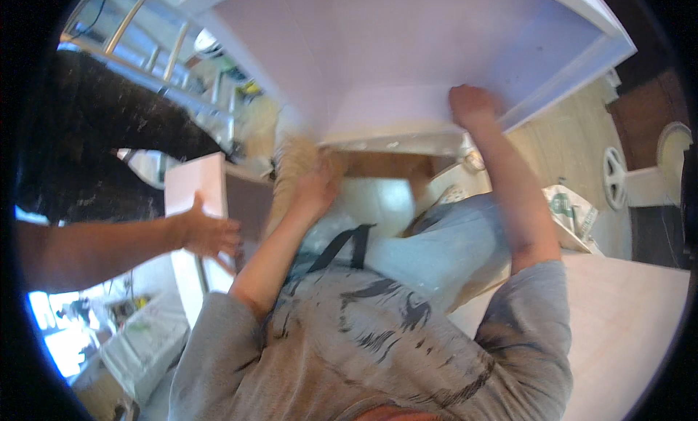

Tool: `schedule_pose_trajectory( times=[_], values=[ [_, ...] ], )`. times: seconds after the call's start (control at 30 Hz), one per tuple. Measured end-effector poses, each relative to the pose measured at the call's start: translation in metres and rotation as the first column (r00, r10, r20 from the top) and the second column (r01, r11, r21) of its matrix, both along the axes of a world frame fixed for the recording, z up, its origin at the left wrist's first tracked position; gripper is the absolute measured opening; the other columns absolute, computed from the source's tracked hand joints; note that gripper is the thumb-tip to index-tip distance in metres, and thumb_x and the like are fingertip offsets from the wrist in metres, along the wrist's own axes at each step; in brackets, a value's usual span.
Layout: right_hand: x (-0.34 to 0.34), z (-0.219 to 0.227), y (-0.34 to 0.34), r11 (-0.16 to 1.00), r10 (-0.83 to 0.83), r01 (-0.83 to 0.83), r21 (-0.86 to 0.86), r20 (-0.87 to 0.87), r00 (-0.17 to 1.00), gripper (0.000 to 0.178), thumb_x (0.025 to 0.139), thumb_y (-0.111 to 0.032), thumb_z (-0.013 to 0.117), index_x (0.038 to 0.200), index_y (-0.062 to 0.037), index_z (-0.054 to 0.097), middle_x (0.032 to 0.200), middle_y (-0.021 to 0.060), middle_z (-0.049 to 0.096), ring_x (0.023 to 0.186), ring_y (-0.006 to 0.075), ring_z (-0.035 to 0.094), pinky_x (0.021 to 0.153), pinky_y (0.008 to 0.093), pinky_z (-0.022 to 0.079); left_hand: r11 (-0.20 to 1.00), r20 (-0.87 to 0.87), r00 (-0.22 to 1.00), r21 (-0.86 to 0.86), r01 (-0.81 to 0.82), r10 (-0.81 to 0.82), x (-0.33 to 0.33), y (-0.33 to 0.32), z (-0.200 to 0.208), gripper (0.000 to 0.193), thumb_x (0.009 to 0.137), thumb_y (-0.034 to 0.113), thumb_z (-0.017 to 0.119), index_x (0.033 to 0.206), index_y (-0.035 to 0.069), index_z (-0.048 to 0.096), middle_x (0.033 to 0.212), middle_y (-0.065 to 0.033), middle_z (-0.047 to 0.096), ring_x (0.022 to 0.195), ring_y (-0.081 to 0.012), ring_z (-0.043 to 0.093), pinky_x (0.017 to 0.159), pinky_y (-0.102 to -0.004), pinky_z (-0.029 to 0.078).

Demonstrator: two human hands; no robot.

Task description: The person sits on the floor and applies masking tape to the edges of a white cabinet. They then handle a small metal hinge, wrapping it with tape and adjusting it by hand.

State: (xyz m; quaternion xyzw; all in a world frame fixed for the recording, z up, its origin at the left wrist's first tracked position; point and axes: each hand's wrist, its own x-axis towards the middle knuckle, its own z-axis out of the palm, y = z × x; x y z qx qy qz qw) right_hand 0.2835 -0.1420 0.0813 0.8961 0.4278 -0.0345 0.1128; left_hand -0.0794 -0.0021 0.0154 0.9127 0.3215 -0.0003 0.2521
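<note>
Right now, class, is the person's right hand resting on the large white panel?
Yes, the right hand is pressed against the lower edge of the white panel.

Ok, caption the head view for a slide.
Person's left hand and right hand hold a large white panel overhead while a co-worker's hand steadies a smaller white board.

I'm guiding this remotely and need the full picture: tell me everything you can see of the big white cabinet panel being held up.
The big white cabinet panel is a broad, flat, smooth board, seemingly laminated, with raised white side walls along its right and top edges, so it looks like part of an open carcass. It fills the upper middle of the view, tilted. The right hand presses on its lower right edge; the left hand sits under its lower left edge, contact unclear. A co-worker's hand touches a separate smaller white board.
</note>
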Motion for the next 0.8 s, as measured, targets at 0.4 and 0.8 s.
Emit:
schedule_pose_trajectory(
  times=[0.4,0.8],
  values=[
    [-0.015,-0.003,0.005,0.995,0.024,-0.024,0.094,0.001,1.000,0.021,0.088,-0.013,0.059,0.093,-0.0092,0.079,0.098,0.0139,0.076,0.091,0.0309,0.075,0.075,0.0434,0.060,0.995,-0.265,0.960,-0.031,-0.098,0.087,-0.002,-0.006,0.019,0.091,0.091,0.024,0.060,0.162,0.014,0.005,0.098,-0.0270,0.070,0.087,-0.0431,0.068,0.079,-0.0519,0.053],
    [-0.005,-0.022,0.004,0.994,0.031,-0.036,0.102,0.046,0.998,0.020,0.088,-0.014,0.059,0.090,-0.0100,0.078,0.094,0.0124,0.076,0.090,0.0293,0.074,0.075,0.0419,0.059,0.998,-0.183,0.982,0.048,-0.044,0.052,-0.003,-0.005,0.019,0.090,0.087,0.021,0.064,0.160,0.005,0.013,0.092,-0.0264,0.070,0.089,-0.0425,0.068,0.082,-0.0504,0.053]
  ],
)
